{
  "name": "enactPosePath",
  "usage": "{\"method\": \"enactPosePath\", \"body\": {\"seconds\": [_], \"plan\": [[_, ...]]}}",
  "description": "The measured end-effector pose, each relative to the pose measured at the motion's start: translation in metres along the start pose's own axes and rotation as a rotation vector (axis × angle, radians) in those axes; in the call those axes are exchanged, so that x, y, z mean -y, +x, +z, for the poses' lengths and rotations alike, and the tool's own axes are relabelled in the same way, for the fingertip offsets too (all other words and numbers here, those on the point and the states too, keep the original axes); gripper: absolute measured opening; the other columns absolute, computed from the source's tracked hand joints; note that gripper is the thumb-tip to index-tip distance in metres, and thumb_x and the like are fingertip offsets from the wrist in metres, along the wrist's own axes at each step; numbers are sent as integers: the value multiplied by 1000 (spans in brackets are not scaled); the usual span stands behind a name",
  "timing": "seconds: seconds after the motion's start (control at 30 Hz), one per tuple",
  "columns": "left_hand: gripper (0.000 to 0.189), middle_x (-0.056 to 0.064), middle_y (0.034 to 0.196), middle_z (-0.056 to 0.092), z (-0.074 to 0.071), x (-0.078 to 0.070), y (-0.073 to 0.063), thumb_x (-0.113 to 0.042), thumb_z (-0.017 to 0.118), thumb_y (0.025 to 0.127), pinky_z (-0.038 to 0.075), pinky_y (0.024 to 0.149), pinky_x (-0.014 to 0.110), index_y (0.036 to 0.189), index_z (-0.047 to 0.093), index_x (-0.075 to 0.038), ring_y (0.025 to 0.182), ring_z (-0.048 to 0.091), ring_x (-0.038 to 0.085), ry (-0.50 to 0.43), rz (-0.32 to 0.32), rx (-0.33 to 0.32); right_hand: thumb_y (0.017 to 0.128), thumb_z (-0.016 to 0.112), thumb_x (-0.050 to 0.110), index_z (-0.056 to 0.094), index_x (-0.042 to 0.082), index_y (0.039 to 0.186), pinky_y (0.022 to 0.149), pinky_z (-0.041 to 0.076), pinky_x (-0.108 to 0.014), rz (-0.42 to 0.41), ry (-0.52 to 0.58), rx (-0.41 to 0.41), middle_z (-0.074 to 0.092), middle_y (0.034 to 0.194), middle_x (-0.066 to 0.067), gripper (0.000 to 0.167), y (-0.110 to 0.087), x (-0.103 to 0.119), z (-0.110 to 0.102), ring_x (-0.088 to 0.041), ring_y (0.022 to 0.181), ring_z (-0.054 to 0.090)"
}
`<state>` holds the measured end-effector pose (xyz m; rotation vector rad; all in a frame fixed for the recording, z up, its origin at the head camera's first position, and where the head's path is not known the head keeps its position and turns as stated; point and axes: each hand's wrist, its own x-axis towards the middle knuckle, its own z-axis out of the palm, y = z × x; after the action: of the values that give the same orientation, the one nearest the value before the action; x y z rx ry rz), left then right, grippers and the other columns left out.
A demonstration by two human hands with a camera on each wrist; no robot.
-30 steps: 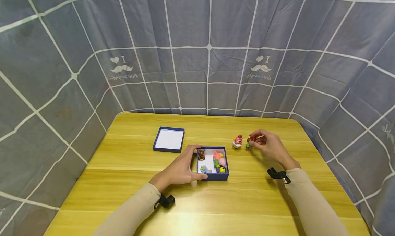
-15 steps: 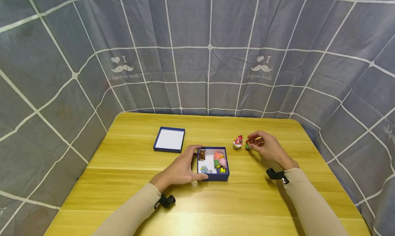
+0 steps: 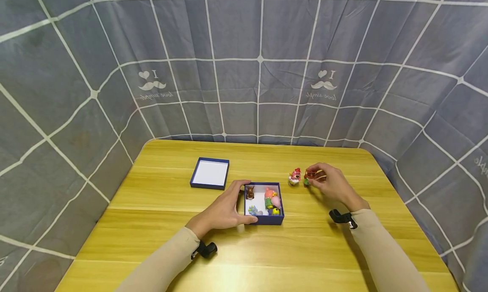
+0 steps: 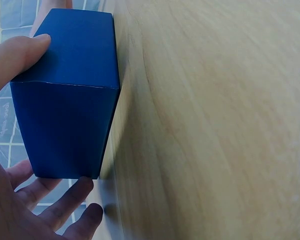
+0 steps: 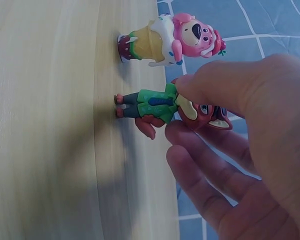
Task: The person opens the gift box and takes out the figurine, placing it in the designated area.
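Head view: the left hand [image 3: 222, 210] spans the open blue box [image 3: 271, 220] on the table [image 3: 267, 258], thumb at the near wall, fingers at the far wall. Inside, a brown figure [image 3: 250, 193] sits far left, a blue figure [image 3: 253, 209] near left, others along the right. The blue lid [image 3: 209, 173] lies inside-up, behind and left. The right hand [image 3: 335, 186] is at the fox figure [image 3: 306, 182], just right of the bear figure [image 3: 295, 177].

Left wrist view: thumb flat on one wall; the grip is box-wide.

Right wrist view: the thumb pinches the fox figure at the head, nearly closed, the lower fingers spread loosely. I cannot tell whether its feet touch the table.
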<state>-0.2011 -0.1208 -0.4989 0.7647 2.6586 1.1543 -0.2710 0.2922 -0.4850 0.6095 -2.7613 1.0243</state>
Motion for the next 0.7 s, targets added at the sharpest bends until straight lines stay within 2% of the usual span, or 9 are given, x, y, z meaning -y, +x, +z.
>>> {"method": "enactPosePath", "body": {"seconds": [0.27,0.7], "plan": [[119,12,181,44,1,1,0,-60,96,90,44,137,64,182,32,-18,160,55,34,3,-3,2,101,88,-3,79,0,128,93,72,-55,-31,-8,-16,83,121,-20,28,-1,4,-1,-39,105,83],[119,12,181,44,3,3,0,-61,96,91,44,137,63,181,32,-19,159,56,33,1,0,-3,102,88,0,78,0,134,92,73,-53,-24,-33,-12,82,123,-20,33,-2,1,2,-41,109,83]]}}
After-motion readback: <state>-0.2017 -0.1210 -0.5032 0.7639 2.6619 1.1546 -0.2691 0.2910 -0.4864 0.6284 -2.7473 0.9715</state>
